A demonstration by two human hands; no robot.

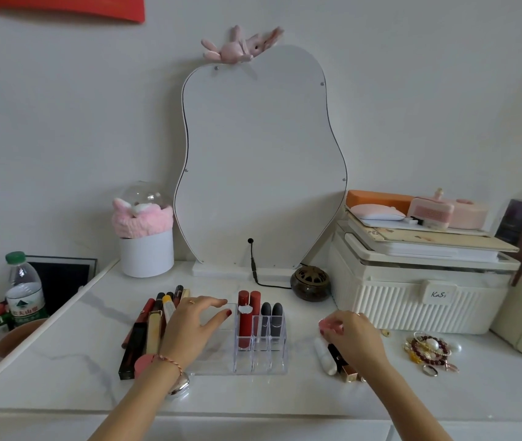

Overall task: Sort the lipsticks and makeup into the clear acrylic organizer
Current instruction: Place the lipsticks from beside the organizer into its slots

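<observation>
The clear acrylic organizer (261, 361) stands on the white marble table top. Its back slots hold two red lipsticks (248, 316) and two dark grey lipsticks (271, 318). My left hand (192, 326) rests on the organizer's left side with fingers spread, holding nothing. A pile of loose lip products (149, 326) lies left of that hand. My right hand (351, 334) is closed around a small pink makeup item (328, 326), right of the organizer. Under that hand lie a white tube (324, 358) and a black and gold lipstick (344, 364).
A pear-shaped mirror (262, 160) leans on the wall behind, its cable beside a dark round incense burner (310, 283). A cream storage box (418, 291) stands at right, bead bracelets (429, 351) in front of it. A white pot (146, 253) and water bottle (24, 291) are at left.
</observation>
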